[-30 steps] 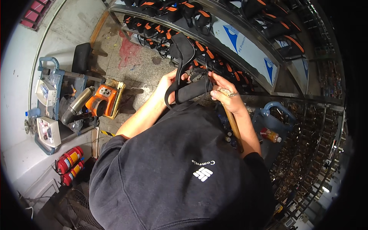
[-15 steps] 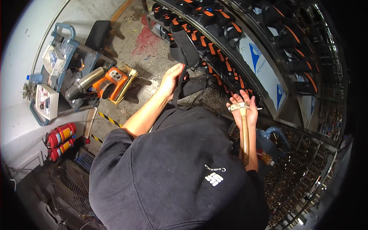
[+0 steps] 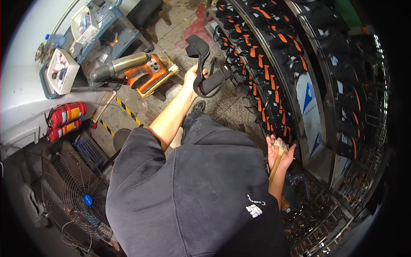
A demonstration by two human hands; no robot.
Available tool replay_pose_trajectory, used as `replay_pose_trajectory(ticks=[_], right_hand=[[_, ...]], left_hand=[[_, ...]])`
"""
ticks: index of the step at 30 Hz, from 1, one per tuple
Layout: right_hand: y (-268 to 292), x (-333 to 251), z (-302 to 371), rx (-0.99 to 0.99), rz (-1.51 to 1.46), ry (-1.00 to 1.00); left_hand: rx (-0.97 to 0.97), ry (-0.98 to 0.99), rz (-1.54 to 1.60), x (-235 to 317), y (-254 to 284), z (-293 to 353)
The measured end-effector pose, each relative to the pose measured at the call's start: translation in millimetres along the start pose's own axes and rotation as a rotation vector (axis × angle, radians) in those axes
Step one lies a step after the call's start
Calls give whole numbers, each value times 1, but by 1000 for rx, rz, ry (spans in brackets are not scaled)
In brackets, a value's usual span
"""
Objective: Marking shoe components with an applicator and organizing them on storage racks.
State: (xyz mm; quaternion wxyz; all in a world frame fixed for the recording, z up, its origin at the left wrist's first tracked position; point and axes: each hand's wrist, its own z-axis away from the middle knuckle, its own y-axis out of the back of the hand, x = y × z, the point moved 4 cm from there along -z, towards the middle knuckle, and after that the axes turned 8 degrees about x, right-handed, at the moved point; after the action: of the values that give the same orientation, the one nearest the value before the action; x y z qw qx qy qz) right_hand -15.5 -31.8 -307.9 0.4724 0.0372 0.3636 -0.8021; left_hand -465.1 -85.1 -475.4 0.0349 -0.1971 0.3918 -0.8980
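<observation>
A black strappy sandal (image 3: 212, 83) is in my left hand (image 3: 191, 79), which reaches out over the speckled floor with its fingers closed round the sandal. The sandal's wide straps stick out above and to the right of the hand. Lower on the right, beside the shoe racks, my right hand (image 3: 286, 161) holds a hammer (image 3: 275, 168). The hammer's head lies at my fingers and its wooden handle points down along my forearm. The palm is turned up, and part of the grip is hidden behind the hammer.
Racks of black-and-orange shoes (image 3: 266, 75) line the right side. An orange machine with a metal duct (image 3: 153, 70) stands left of my left arm. Red fire extinguishers (image 3: 67, 115), a wire-guard fan (image 3: 81, 188) and a blue cart with white bins (image 3: 64, 70) are farther left.
The view has shifted, bringing more of the fan into sight. My left hand has stretched forward with the sandal, which has turned. The hammer stays in my right hand, its handle tilted more to the left.
</observation>
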Motion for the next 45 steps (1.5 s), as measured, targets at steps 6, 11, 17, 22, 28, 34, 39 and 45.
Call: replay_pose_trajectory(ticks=[6,11,17,22,28,34,39,45], right_hand=[[-24,26,-11,-61,106,-35],[-33,42,-25,60,112,-46],[-36,55,-34,208,131,-17],[-36,60,-37,147,144,-32],[-51,67,-34,114,144,-34],[-42,65,-34,106,155,-27],[-37,64,-34,122,151,-14],[-39,60,-34,91,133,-45]], left_hand=[[24,20,164,64,85,-90],[5,3,379,100,121,-131],[113,-12,580,138,88,-111],[183,-28,666,163,81,-98],[-81,-39,545,162,143,-128],[-68,-49,512,157,144,-127],[56,-71,537,151,128,-116],[77,-112,452,148,140,-126]])
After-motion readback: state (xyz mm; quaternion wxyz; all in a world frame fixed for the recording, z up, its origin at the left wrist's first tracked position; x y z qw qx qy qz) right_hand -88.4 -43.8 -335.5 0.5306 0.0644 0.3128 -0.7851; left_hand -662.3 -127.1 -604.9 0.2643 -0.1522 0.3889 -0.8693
